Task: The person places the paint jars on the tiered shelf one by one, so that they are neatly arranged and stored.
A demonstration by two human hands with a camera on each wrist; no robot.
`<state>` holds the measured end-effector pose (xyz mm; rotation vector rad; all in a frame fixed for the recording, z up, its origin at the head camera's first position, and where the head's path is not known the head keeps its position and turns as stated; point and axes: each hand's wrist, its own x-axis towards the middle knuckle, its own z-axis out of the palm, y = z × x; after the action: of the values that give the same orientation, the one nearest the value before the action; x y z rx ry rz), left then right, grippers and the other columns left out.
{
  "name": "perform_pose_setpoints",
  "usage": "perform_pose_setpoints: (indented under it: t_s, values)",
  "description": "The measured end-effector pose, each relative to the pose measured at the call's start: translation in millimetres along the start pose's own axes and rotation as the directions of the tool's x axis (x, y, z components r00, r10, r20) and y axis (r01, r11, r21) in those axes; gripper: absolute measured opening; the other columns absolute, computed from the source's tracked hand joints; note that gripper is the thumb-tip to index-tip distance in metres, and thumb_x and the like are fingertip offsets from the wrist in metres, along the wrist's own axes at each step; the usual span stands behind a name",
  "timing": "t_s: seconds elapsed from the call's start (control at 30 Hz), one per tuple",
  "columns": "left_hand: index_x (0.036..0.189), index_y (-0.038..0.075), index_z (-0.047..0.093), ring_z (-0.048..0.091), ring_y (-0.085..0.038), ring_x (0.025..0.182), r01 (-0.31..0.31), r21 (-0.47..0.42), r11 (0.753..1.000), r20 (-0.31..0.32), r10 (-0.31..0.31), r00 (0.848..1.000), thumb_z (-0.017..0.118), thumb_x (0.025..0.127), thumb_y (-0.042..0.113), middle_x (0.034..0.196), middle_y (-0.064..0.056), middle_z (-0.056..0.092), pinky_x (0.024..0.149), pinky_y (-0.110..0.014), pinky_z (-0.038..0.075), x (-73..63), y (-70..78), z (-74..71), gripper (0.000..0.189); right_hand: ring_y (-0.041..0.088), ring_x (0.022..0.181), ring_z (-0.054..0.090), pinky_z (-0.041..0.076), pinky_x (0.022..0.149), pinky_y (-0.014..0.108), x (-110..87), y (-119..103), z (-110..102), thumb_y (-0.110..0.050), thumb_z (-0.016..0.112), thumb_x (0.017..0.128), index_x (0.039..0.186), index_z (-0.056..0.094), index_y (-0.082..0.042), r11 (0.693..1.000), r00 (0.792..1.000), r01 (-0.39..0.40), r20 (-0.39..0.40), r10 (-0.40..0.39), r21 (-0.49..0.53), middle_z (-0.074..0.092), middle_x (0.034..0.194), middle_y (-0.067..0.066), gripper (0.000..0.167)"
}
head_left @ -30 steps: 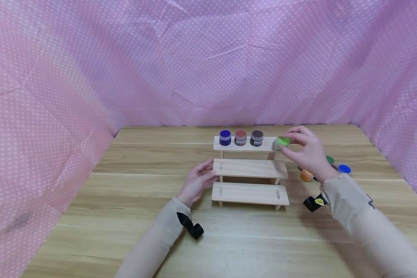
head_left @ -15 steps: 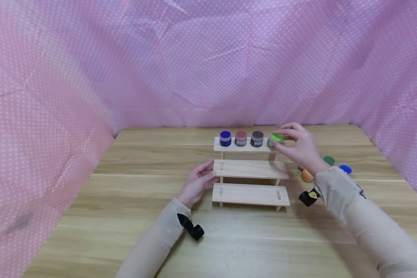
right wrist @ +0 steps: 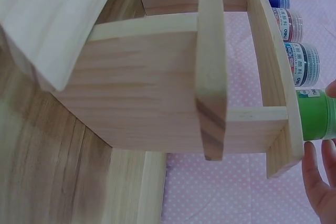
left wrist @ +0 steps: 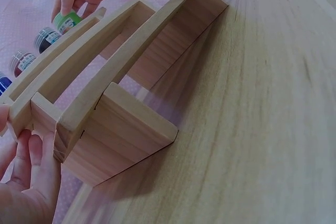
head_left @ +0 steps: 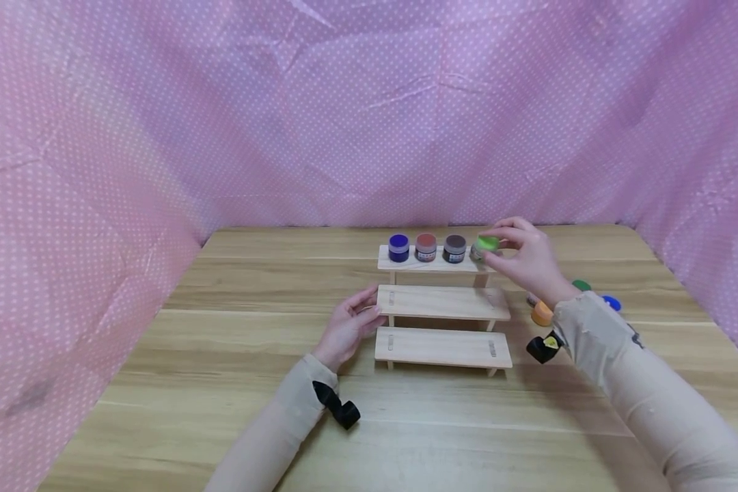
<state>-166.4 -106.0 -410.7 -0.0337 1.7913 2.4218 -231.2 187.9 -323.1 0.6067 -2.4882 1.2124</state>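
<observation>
A three-step wooden display stand (head_left: 443, 302) is on the table. Its left end is held by my left hand (head_left: 347, 329), thumb at the middle board's edge and fingers beneath it, as the left wrist view shows. At the right end of the top board, my right hand (head_left: 525, 260) pinches a light green paint jar (right wrist: 313, 115) between thumb and fingers. Along that same board, to the left, stand a dark blue paint jar (head_left: 398, 249), a reddish-brown one (head_left: 426, 248) and a dark brown one (head_left: 454, 249). The two lower boards bear no jars.
Right of the stand, partly behind my right wrist, are an orange jar (head_left: 542, 314), a green-topped jar (head_left: 581, 285) and a blue-topped one (head_left: 611, 303). Pink dotted cloth (head_left: 344, 137) borders the wooden table (head_left: 234, 355) at the back and sides.
My right hand has shifted left with the light green jar, bringing it beside the dark brown jar on the top board. The jar was tilted and is now more upright. My left hand stays put.
</observation>
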Motion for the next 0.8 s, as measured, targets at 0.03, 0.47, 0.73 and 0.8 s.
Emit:
perform_pose_setpoints:
  t_s: [0.03,0.47,0.73,0.8]
  values:
    - [0.14,-0.003,0.04,0.06,-0.01,0.092,0.0,0.004,1.0,0.004,0.0,1.0,0.048,0.091,-0.011,0.108,-0.005,0.054,0.093,-0.032,0.054,-0.1,0.0,-0.1,0.05,0.01,0.091,0.056,0.053,0.079,0.012,0.3,-0.3,0.0,0.002,0.071,0.077,0.108,0.068,0.0,1.0,1.0,-0.017,0.006,0.017,0.004,0.056,0.113,0.009,0.031]
    - [0.139,-0.004,0.04,0.06,-0.009,0.091,-0.008,-0.01,1.0,0.008,0.008,1.0,0.048,0.091,-0.012,0.105,-0.003,0.055,0.095,-0.034,0.053,0.3,3.0,0.5,0.05,0.011,0.089,0.054,0.051,0.077,0.008,1.8,-0.3,0.2,0.0,0.07,0.08,0.108,0.067,0.002,0.999,0.999,0.033,0.036,-0.032,-0.003,0.056,0.11,0.012,0.028]
    - [0.14,-0.003,0.04,0.06,-0.008,0.089,0.006,-0.018,1.0,-0.012,-0.006,1.0,0.047,0.09,-0.013,0.103,-0.001,0.054,0.093,-0.033,0.054,-0.7,5.2,0.2,0.051,0.017,0.089,0.057,0.05,0.076,0.006,2.9,-0.6,2.6,-0.002,0.068,0.082,0.11,0.066,0.002,1.0,0.997,0.004,0.074,-0.005,0.012,0.055,0.112,0.012,0.028]
    - [0.14,-0.004,0.039,0.06,-0.007,0.089,0.0,-0.017,1.0,-0.003,0.0,1.0,0.047,0.09,-0.013,0.102,0.0,0.054,0.093,-0.034,0.053,-0.7,5.1,-0.5,0.051,0.015,0.087,0.057,0.05,0.077,0.006,3.2,-0.3,3.4,-0.001,0.068,0.082,0.11,0.066,0.002,1.0,0.997,0.001,0.077,-0.002,0.012,0.055,0.113,0.013,0.028]
